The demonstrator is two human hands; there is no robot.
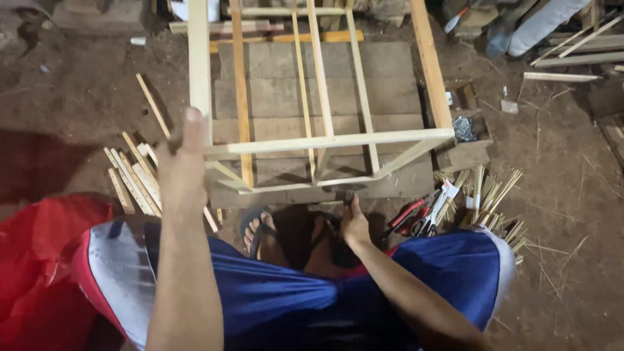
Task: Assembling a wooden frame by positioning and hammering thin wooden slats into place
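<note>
Left hand [184, 166] sits at the near-left corner of the wooden frame [325, 140], fingers wrapped round the corner post, thumb pointing up along it. Frame rests on a plank platform [396, 84], long rails running away from the person, slats parallel. Right hand [354, 224] is low at the near bottom rail, closed round a small dark tool; kind unclear. Left hand is higher; both touch the frame. Pliers [416, 218] lie just right.

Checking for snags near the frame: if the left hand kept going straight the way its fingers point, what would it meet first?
The left hand already lies against the near-left post of the wooden frame. Going straight on, it would probably just slide up that post; depth is hard to judge.
</note>
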